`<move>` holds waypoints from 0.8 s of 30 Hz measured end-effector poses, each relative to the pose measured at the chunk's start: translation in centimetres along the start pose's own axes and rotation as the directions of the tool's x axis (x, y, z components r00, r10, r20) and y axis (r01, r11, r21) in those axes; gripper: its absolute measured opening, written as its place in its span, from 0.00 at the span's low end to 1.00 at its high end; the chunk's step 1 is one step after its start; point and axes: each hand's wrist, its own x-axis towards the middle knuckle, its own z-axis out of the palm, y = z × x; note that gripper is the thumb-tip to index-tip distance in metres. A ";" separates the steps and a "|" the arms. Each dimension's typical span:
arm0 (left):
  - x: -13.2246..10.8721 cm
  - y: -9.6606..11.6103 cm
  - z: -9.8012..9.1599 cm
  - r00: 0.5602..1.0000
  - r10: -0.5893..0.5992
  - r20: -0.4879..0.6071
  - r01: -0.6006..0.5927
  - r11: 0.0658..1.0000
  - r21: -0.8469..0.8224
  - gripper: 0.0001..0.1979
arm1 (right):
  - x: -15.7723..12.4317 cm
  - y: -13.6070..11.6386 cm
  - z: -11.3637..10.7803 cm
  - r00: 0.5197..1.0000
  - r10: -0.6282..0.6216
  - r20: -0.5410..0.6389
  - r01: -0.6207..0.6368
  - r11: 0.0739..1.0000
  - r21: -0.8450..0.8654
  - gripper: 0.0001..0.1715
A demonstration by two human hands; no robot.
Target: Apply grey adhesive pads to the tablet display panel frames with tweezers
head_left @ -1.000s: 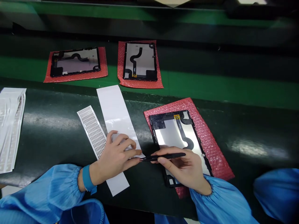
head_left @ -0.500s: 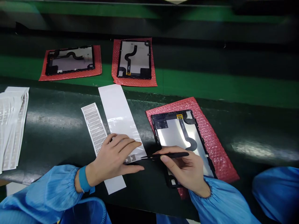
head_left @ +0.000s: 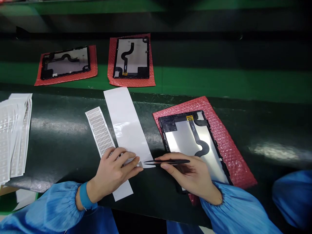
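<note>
One head view. Pins white strip [head_left: 126,126] flat to surface [head_left: 60,139] with left hand [head_left: 114,170], fingers open; pinches tweezers [head_left: 165,161] in right hand [head_left: 192,172], tips at small sticker [head_left: 139,164] on strip's edge. Probably light, floppy, tacky: lift by corner.

The left hand [head_left: 114,170] is covering part of the white strip [head_left: 126,126] and the near end of the patterned sheet [head_left: 98,128]. The right hand [head_left: 192,174] is hiding the near corner of the panel [head_left: 187,139]. What the tweezers [head_left: 168,161] are touching is looking too small, perhaps a sticker. The picture's left edge is cutting off the sheet stack [head_left: 14,136].
</note>
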 end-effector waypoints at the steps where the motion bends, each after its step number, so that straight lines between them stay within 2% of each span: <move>1: 0.0 -0.1 0.0 1.000 0.002 -0.005 -0.002 1.000 -0.006 0.09 | 0.0 0.1 0.0 1.000 0.007 0.010 -0.007 1.000 0.004 0.07; 5: 0.0 -0.4 0.2 1.000 0.016 -0.024 -0.017 0.999 -0.043 0.08 | -0.1 0.3 0.1 0.999 0.007 0.054 -0.008 1.000 0.014 0.09; 11: -0.1 -1.0 0.4 1.000 -0.010 0.020 0.013 0.985 -0.170 0.09 | -0.5 0.3 0.0 0.997 -0.016 0.074 0.015 1.000 0.016 0.10; 14: -0.2 -1.0 0.3 0.999 -0.018 0.048 0.026 0.984 -0.177 0.11 | -0.7 0.3 -0.2 0.997 -0.032 0.074 0.033 0.999 -0.020 0.09; 19: -0.1 -1.0 0.3 0.997 -0.029 0.074 0.042 0.980 -0.192 0.09 | -0.6 0.2 -0.2 0.996 -0.029 0.080 0.035 0.997 -0.072 0.10; 24: -0.1 -1.1 0.4 0.995 -0.030 0.090 0.050 0.973 -0.227 0.08 | -0.5 0.1 -0.2 0.996 -0.041 0.083 0.046 0.997 -0.059 0.11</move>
